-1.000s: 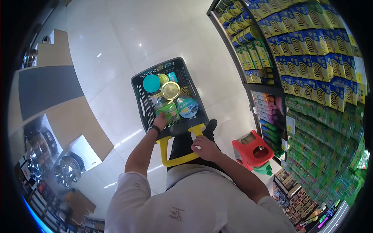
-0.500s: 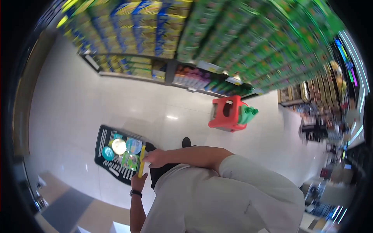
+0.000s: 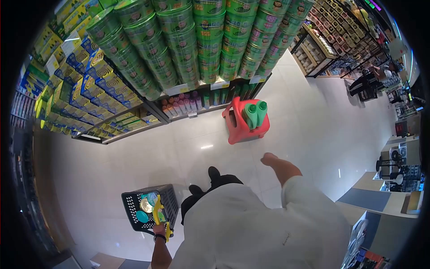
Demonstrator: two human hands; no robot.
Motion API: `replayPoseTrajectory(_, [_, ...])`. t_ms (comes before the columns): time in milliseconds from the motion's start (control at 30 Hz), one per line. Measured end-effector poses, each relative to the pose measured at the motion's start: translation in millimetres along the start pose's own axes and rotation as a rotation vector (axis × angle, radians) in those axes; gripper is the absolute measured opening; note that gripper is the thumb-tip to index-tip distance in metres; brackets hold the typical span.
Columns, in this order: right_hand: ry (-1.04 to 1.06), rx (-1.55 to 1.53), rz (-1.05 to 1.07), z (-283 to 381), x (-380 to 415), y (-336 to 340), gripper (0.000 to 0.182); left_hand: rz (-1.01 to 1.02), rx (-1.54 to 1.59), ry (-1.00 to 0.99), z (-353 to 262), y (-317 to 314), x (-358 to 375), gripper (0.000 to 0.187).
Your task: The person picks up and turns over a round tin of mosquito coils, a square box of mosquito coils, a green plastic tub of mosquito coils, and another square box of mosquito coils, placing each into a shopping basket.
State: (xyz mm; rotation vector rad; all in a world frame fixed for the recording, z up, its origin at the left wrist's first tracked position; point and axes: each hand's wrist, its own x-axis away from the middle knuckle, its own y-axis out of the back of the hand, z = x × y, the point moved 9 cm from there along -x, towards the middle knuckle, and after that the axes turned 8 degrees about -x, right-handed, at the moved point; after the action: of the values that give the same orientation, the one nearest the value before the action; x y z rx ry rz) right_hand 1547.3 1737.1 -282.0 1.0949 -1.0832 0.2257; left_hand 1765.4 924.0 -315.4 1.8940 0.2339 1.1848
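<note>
My left hand (image 3: 159, 229) is closed around the yellow handle (image 3: 156, 209) of a black shopping basket (image 3: 166, 197). Inside the basket are a round pale-topped container (image 3: 146, 205), a teal round item (image 3: 142, 217) and a partly hidden green package (image 3: 161, 216). My right hand (image 3: 269, 159) is held out over the floor, away from the basket, with nothing visible in it and its fingers loosely extended. Closest to it is a red plastic stool (image 3: 236, 130) bearing two green bottles (image 3: 256, 113), which the hand does not touch.
Shelves ahead hold stacked green tubs (image 3: 208, 36) and blue-and-yellow boxes (image 3: 96, 80). Purple and orange bottles (image 3: 183, 104) stand on the lower shelf. A person (image 3: 385, 74) with a dark basket (image 3: 365, 89) is at the far right. Display counters (image 3: 367, 193) line the right side.
My right hand has left the yellow handle and moved right toward the stool. The left hand still grips the basket, now hanging tilted. The view has turned toward the green tubs and sharpened.
</note>
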Motion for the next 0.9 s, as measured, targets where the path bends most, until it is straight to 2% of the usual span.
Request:
replayPoseTrajectory(100, [-0.02, -0.088, -0.09, -93, 4, -3, 0.044, -0.093, 0.129, -0.051, -38, 0, 35, 0.036])
replayPoseTrajectory(167, [-0.073, -0.2, -0.114, -141, 5, -34, 0.041, -0.109, 0.141, -0.245, -75, -3, 57, 0.035])
replayPoseTrajectory(200, [-0.095, -0.268, -0.113, -157, 4, -57, 0.039, -0.112, 0.121, -0.243, -84, -5, 67, 0.037])
replayPoseTrajectory(233, [-0.165, -0.435, -0.009, -158, 15, -83, 0.037, -0.154, -0.195, -0.405, -97, -16, 68, 0.039])
replayPoseTrajectory(267, [-0.23, -0.596, 0.094, -154, 26, -108, 0.035, -0.132, -0.044, -0.325, -88, -25, 62, 0.039])
replayPoseTrajectory(300, [-0.201, -0.743, 0.096, -143, 43, -119, 0.034, -0.107, 0.113, -0.239, -90, -37, 67, 0.039])
replayPoseTrajectory(367, [-0.053, -0.805, 0.228, -110, 78, -136, 0.037, 0.023, 0.23, -0.044, -87, -62, 75, 0.037])
replayPoseTrajectory(433, [0.111, -0.756, 0.292, -104, 89, -145, 0.037, -0.078, 0.154, -0.2, -105, -68, 81, 0.037])
replayPoseTrajectory(500, [0.088, -0.768, 0.262, -126, 89, -145, 0.036, -0.032, 0.057, -0.389, -96, -108, 56, 0.038])
replayPoseTrajectory(567, [0.057, -0.786, 0.228, -161, 84, -140, 0.035, 0.009, 0.068, -0.127, -110, -107, 80, 0.038])
replayPoseTrajectory(633, [-0.027, -0.881, 0.206, -200, 75, -129, 0.035, -0.057, 0.011, -0.107, -117, -110, 94, 0.035])
replayPoseTrajectory(700, [-0.039, -0.884, 0.192, -232, 66, -119, 0.033, -0.235, -0.261, -0.576, -149, -118, 102, 0.031])
replayPoseTrajectory(767, [-0.093, -0.955, 0.187, -271, 51, -111, 0.033, -0.088, -0.141, -0.206, -146, -133, 102, 0.032])
replayPoseTrajectory(800, [-0.086, -0.93, 0.199, -290, 47, -108, 0.033, -0.147, 0.047, -0.046, -154, -125, 128, 0.033])
replayPoseTrajectory(900, [-0.059, -0.976, 0.212, -342, 45, -88, 0.032, -0.179, 0.021, -0.029, -172, -148, 151, 0.04])
